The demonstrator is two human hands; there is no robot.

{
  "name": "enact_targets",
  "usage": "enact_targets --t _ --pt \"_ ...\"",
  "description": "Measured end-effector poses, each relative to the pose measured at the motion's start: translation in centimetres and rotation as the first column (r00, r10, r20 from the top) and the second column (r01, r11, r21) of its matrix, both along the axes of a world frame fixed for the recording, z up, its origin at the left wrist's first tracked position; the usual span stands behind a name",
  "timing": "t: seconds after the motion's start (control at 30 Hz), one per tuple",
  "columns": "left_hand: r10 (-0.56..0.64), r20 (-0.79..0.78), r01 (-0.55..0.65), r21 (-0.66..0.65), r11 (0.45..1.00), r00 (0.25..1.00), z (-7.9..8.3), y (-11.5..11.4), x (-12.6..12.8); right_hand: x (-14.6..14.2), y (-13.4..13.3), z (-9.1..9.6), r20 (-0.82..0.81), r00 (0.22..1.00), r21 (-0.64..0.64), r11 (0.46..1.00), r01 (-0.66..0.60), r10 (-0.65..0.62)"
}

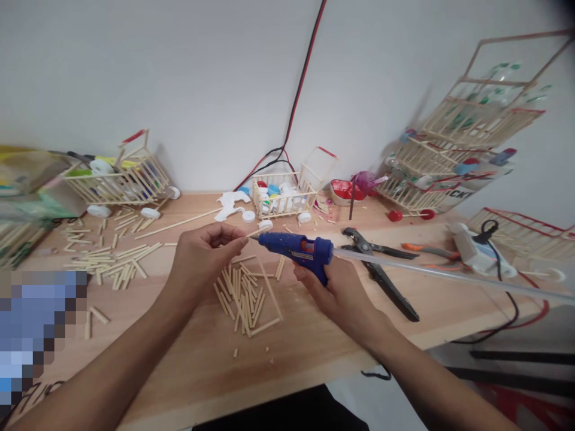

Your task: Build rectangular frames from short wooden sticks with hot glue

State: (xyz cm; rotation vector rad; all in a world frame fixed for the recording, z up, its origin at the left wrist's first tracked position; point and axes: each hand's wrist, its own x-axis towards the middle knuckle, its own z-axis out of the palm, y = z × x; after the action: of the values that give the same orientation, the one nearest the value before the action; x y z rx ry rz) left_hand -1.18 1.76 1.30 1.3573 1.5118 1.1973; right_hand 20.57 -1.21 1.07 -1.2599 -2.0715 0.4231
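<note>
My right hand [332,287] is wrapped round the handle of a blue glue gun [291,246], with a long clear glue stick [431,273] trailing out of its back to the right. The nozzle points left and meets a short wooden stick [258,231] pinched between the thumb and fingers of my left hand [215,248]. Below the hands lies a thin rectangular stick frame [266,326], partly hidden by my left hand. Inside and across it sits a pile of short cut wooden sticks [242,293].
Black-handled cutters [381,269] and orange-handled pliers [431,251] lie to the right. Small stick carts [287,200] with bottle caps stand along the wall; stacked carts [476,131] rise at right. More cut sticks [103,263] are scattered left. A white power strip [480,248] sits far right.
</note>
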Motion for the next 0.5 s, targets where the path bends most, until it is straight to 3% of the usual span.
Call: enact_targets --t 0.5 --pt "0.001 -0.08 0.002 0.038 0.999 0.997 0.26 -0.17 0.04 -0.25 0.08 0.18 0.042 0.999 -0.017 0.999 0.028 -0.027"
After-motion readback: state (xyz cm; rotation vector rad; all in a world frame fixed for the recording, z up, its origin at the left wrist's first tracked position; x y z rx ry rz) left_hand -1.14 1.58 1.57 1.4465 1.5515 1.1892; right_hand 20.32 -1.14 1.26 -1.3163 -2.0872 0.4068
